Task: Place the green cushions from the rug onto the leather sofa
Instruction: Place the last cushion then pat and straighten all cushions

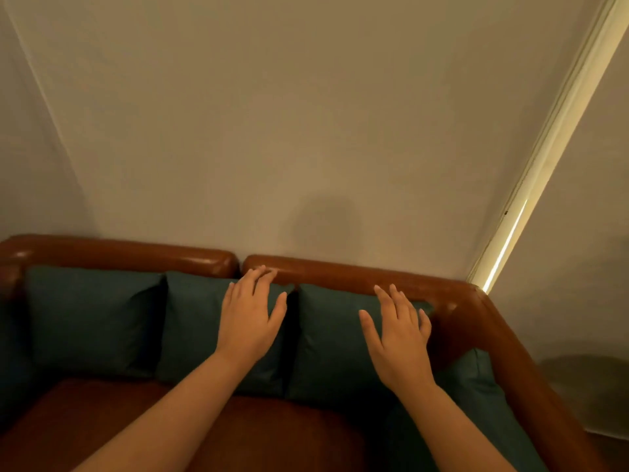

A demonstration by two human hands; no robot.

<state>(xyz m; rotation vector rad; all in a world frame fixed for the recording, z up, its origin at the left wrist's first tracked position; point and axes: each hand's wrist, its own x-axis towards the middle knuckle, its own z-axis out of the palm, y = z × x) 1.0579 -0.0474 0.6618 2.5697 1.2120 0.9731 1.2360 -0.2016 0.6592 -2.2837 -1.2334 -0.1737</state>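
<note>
Three dark green cushions lean upright against the back of the brown leather sofa (357, 272): a left cushion (92, 318), a middle cushion (194, 321) and a right cushion (326, 338). Another green cushion (476, 396) stands along the right armrest. My left hand (250, 318) lies flat with fingers spread over the middle cushion's upper right corner, fingertips at the sofa back. My right hand (398, 335) rests flat and open on the right cushion's top. Neither hand grips anything. The rug is out of view.
A plain beige wall (306, 131) rises directly behind the sofa. A pale door or window frame (544, 148) with a lit gap runs diagonally at the right. The brown seat (102, 420) shows below the cushions.
</note>
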